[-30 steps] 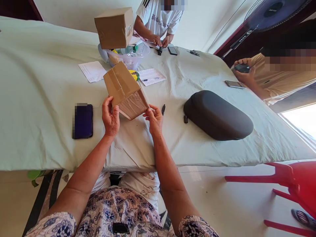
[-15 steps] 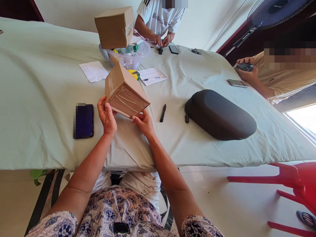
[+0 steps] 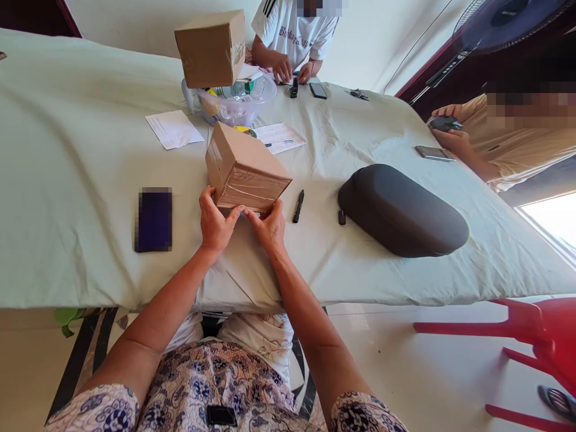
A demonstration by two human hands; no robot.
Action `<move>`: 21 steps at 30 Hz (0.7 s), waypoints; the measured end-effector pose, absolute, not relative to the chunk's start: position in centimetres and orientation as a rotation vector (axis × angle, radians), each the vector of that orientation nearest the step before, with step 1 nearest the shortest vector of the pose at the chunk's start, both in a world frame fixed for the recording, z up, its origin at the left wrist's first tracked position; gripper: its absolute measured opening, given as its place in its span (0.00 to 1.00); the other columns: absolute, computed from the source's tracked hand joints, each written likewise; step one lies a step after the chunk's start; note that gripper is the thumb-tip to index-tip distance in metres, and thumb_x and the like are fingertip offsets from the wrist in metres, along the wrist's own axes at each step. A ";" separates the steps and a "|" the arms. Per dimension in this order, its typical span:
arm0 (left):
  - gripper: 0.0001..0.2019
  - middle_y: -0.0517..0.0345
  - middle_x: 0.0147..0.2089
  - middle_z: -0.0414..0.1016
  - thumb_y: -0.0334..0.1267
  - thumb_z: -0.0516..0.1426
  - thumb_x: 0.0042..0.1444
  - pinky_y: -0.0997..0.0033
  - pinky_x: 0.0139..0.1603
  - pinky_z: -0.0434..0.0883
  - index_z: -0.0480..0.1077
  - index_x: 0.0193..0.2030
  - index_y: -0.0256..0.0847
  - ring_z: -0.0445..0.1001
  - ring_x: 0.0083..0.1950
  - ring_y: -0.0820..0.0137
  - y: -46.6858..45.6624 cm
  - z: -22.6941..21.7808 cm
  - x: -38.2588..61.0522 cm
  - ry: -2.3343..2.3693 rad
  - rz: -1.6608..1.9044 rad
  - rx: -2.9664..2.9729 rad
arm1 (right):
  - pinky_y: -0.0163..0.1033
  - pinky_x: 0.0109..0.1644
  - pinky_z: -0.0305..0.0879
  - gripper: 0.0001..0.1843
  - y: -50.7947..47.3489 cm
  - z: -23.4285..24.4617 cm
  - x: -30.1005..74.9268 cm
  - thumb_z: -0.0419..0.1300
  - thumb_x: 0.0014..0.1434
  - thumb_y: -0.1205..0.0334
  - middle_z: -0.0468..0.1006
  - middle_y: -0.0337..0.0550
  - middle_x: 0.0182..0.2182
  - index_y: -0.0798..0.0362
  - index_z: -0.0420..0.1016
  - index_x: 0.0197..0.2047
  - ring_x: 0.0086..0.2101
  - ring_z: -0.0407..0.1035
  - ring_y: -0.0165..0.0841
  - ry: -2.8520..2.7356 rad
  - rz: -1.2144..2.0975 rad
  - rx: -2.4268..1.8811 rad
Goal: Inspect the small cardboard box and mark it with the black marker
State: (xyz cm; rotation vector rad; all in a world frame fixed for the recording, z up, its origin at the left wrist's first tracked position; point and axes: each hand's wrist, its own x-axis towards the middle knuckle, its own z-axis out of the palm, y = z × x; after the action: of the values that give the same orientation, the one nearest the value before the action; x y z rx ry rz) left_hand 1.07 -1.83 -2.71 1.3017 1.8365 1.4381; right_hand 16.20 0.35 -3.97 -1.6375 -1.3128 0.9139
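Observation:
A taped brown cardboard box (image 3: pixel 252 165) is held tilted over the table, between my two hands. My left hand (image 3: pixel 217 223) grips its lower left corner, thumb along the near bottom edge. On the lower right, my right hand (image 3: pixel 268 225) supports the box, its fingers partly hidden beneath. The two thumbs nearly meet at that near edge. Right of the hands lies a black pen (image 3: pixel 298 206). To their left is a dark blue, partly blurred flat object (image 3: pixel 153 220).
A clear plastic basin (image 3: pixel 252 111) with another cardboard box (image 3: pixel 209 51) above it stands behind. Papers (image 3: pixel 173 129) lie nearby. A dark grey case (image 3: pixel 405 210) and small black piece (image 3: pixel 342 217) are right. Two people sit at the far and right sides. A red stool (image 3: pixel 540 336) stands lower right.
The held box has moved right and turned slightly, showing more of its taped side. My left hand has shifted right, bringing its thumb close to my right thumb.

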 end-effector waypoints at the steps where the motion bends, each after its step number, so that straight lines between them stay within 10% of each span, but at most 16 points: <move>1: 0.39 0.40 0.63 0.67 0.57 0.69 0.49 0.51 0.69 0.69 0.59 0.61 0.41 0.69 0.67 0.54 -1.9 -2.8 1.1 1.853 1.413 1.302 | 0.36 0.27 0.53 0.36 0.3 -4.0 16.2 0.75 0.42 0.36 0.65 0.27 0.22 0.47 0.61 0.40 0.22 0.59 0.28 -1.316 0.892 -1.653; 10: 0.38 0.39 0.61 0.72 0.65 0.63 0.52 0.56 0.55 0.78 0.60 0.60 0.42 0.77 0.59 0.57 -1.3 -2.6 0.2 1.746 1.421 1.113 | 0.37 0.31 0.61 0.33 0.4 -3.9 16.2 0.66 0.56 0.35 0.65 0.29 0.25 0.50 0.68 0.53 0.25 0.64 0.29 -1.346 0.914 -1.457; 21: 0.40 0.38 0.70 0.63 0.69 0.53 0.59 0.60 0.63 0.74 0.54 0.69 0.44 0.71 0.67 0.60 -1.1 -2.4 -0.1 1.724 1.512 1.166 | 0.38 0.30 0.64 0.22 -0.6 -3.2 15.8 0.60 0.62 0.40 0.67 0.32 0.24 0.48 0.68 0.48 0.24 0.63 0.29 -1.454 0.669 -1.291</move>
State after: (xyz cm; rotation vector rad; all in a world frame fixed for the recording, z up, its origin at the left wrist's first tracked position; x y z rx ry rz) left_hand -0.11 -1.10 -2.38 1.1657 1.7241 1.5119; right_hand 15.76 -0.64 -3.21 -1.2907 -1.4545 0.6692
